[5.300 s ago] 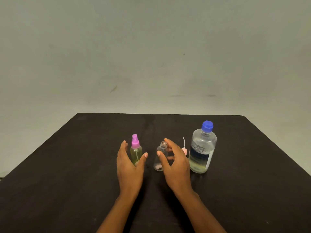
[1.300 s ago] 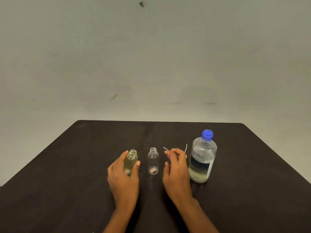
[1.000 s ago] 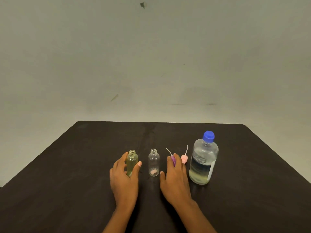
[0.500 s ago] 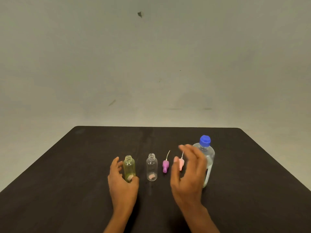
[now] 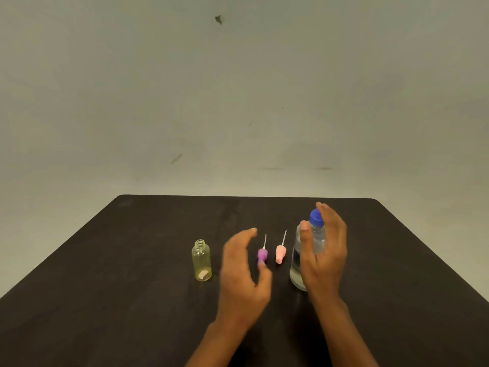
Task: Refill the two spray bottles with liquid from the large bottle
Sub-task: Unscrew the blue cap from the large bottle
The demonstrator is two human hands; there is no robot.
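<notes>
- 2 hands are hovering open, gripping nothing.
- Right hand (image 5: 323, 256) is curving loosely round the large bottle (image 5: 295, 266); contact unclear.
- Left hand (image 5: 242, 276) is hovering by the purple sprayer (image 5: 262, 254) and pink sprayer (image 5: 280, 254), both resting on the table (image 5: 132, 260).
- 1 uncapped spray bottle (image 5: 202, 262) is standing further left.

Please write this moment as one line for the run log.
stage: pre-pour | right hand: open, beside large bottle, blue cap on | left hand: open, empty | yellowish bottle: uncapped

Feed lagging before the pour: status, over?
Left hand open. Right hand open beside large bottle, blue cap on. Yellowish spray bottle uncapped. Purple head, pink head lie between bottles.
</notes>
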